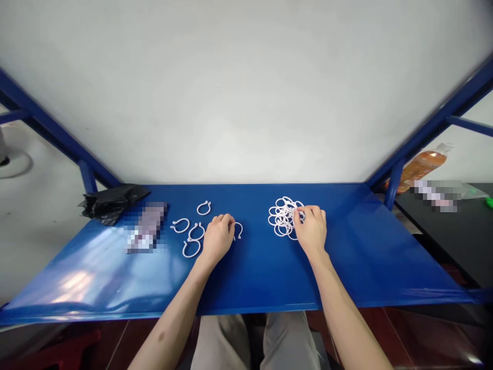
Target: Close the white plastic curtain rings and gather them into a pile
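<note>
Near the middle of the blue table, my left hand (219, 237) is closed, its thumb and fingers pinching a white open ring (240, 229) that looks like a shower curtain ring. Part of that ring is hidden behind the fingers. Just left of this hand lie several similar loose rings (191, 248) with small knobs at their ends. My right hand (311, 228) reaches into the right edge of a tangled pile of white rings (284, 218). Its thumb and forefinger close on one ring there, partly covered by the fingertips.
A crumpled black plastic bag (113, 201) sits at the table's back left corner, beside a blurred packet (148, 226). Blue metal bars (431, 123) slant up on both sides, and a white wall stands behind. At right, an orange bottle (423, 167) rests by a black surface (447, 231).
</note>
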A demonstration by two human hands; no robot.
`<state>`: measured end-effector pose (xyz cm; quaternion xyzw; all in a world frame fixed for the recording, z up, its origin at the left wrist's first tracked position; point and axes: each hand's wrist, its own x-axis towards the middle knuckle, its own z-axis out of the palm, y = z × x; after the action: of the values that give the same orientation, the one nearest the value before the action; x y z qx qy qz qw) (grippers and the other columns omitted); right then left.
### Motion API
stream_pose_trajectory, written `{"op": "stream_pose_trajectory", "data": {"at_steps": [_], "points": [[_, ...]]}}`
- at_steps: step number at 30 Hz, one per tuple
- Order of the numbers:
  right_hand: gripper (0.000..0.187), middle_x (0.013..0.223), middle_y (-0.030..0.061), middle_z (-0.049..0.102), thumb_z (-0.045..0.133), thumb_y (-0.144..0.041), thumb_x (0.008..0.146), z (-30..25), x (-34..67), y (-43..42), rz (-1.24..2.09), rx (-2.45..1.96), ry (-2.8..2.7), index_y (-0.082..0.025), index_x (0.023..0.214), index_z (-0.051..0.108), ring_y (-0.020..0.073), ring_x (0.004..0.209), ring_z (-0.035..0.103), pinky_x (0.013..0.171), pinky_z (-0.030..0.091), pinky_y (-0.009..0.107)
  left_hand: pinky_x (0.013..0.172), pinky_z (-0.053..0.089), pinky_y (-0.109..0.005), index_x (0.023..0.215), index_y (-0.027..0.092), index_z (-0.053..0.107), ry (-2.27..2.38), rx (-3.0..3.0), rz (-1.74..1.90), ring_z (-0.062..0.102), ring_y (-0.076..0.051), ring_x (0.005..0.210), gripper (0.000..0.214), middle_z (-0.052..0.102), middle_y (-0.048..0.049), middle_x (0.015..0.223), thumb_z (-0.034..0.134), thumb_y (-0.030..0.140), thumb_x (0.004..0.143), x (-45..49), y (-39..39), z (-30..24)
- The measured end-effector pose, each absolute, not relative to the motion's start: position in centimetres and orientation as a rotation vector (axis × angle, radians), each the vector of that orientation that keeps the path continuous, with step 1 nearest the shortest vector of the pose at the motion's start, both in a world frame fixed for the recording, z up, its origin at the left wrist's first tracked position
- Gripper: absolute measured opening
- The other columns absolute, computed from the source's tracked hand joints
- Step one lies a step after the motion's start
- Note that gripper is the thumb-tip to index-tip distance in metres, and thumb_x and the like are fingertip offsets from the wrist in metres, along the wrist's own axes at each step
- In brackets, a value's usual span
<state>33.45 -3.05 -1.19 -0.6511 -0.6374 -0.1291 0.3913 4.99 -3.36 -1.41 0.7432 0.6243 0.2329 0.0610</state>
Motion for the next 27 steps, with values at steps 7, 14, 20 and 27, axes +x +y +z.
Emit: {"op": "stream_pose_trajectory", "data": {"at_steps": [7,14,20,27], "points": [[0.021,0.107,0.0085,0.07,0.055,-0.021,0.098,-0.4,29.1,-4.7,0.058,-1.123,-1.949,-0.024,0.114,0.068,0.0246,0.103,0.065,0.09,0.056,0.043,0.06,0.041,-0.025,0.094,0.023,0.058,1.63,1.938,0.896,0.06,-0.014,0.058,0.008,0.065,0.0034,0.068,0.051,0.026,0.094,6.8,-3.9,-1.1],[0.024,0.125,0.0082,0.069,0.051,-0.018,0.1,-1.1,27.0,-5.6,0.274,-0.905,-2.081,-0.026,0.116,0.067,0.0224,0.115,0.066,0.097,0.058,0.044,0.065,0.05,-0.025,0.093,0.021,0.066,1.299,1.754,0.885,0.066,-0.014,0.066,0.026,0.071,0.0016,0.073,0.05,0.041,0.097,7.0,-4.0,-0.6],[0.012,0.089,0.0052,0.07,0.056,-0.026,0.1,-1.4,27.1,-5.3,0.279,-1.026,-1.879,-0.022,0.102,0.067,0.0183,0.079,0.069,0.075,0.059,0.034,0.082,0.053,-0.028,0.106,0.021,0.071,1.268,1.944,1.13,0.069,-0.017,0.093,0.035,0.075,-0.0057,0.106,0.043,0.042,0.103,7.3,-4.4,0.1],[0.012,0.085,0.0026,0.071,0.059,-0.031,0.099,-1.7,27.1,-5.3,0.38,-1.032,-1.822,-0.023,0.102,0.068,0.0174,0.075,0.069,0.072,0.058,0.031,0.076,0.053,-0.026,0.104,0.022,0.066,1.249,2.013,1.061,0.068,-0.015,0.08,0.023,0.075,-0.0032,0.094,0.049,0.038,0.101,7.9,-4.7,-0.5]]}}
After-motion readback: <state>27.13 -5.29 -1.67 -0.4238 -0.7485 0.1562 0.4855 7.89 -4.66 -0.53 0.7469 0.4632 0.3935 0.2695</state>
